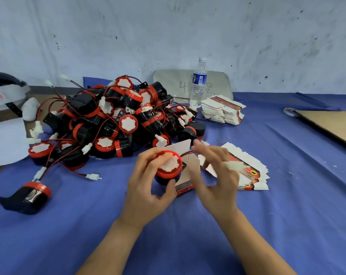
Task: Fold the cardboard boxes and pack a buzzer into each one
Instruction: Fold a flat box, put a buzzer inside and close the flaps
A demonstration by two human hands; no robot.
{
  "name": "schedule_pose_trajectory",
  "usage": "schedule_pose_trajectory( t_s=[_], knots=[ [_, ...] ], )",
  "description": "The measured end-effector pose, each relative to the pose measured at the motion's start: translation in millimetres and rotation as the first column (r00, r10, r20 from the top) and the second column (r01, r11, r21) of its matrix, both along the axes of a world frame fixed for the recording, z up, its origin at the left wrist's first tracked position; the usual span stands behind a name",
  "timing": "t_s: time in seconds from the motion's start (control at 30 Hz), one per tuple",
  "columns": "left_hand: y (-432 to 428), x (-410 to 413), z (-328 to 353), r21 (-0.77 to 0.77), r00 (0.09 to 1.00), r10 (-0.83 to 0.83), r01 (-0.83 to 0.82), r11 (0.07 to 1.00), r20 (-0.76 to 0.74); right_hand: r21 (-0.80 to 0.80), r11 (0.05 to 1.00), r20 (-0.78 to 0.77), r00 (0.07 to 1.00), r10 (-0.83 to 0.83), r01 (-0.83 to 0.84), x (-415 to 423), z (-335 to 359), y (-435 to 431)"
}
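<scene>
Left hand: fingers curled round red-rimmed black round buzzer.
Right hand: blurred, grip cannot be told; beside white cardboard box.

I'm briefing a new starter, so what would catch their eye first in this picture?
First, the tangled pile of red-and-black buzzers at centre-left on the blue cloth. In front of it, the left hand grips one buzzer at an open cardboard box, the right hand blurred beside it. A water bottle stands upright behind, right of the pile.
</scene>
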State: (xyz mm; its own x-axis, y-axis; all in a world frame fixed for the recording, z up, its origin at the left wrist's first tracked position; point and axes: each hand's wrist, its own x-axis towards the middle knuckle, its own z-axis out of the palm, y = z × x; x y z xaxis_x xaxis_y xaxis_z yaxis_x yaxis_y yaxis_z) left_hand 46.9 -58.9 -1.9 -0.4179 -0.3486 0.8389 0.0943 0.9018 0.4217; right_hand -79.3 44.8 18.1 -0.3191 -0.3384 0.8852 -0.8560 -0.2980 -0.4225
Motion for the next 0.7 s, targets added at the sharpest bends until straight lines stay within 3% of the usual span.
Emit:
schedule_pose_trajectory(
  t_s=[0.13, 0.4, 0.53, 0.7],
  knots=[
    [4.2, -1.0, -0.3, 0.132, 0.999, -0.035, 0.033, 0.991, 0.013, 0.190, 0.981, -0.104, 0.992, 0.069, -0.048, 6.4, -2.6, -7.8],
    [9.0, -3.3, 0.0, 0.186, 0.991, -0.100, 0.083, 0.979, 0.085, 0.293, 0.931, 0.257, 0.956, 0.142, -0.218, 4.1, -1.6, -2.9],
    [3.9, -6.8, -4.9, 0.288, 0.990, -0.104, 0.073, 0.955, 0.093, 0.226, 0.944, 0.388, 0.911, 0.139, -0.241, 2.6, -3.0, -5.1],
    [-10.1, -8.0, -17.6, 0.522, 0.936, -0.237, 0.069, 0.850, 0.262, 0.161, 0.978, 0.426, 0.903, 0.053, -0.133, -1.1, -6.1, -8.5]
  ],
)
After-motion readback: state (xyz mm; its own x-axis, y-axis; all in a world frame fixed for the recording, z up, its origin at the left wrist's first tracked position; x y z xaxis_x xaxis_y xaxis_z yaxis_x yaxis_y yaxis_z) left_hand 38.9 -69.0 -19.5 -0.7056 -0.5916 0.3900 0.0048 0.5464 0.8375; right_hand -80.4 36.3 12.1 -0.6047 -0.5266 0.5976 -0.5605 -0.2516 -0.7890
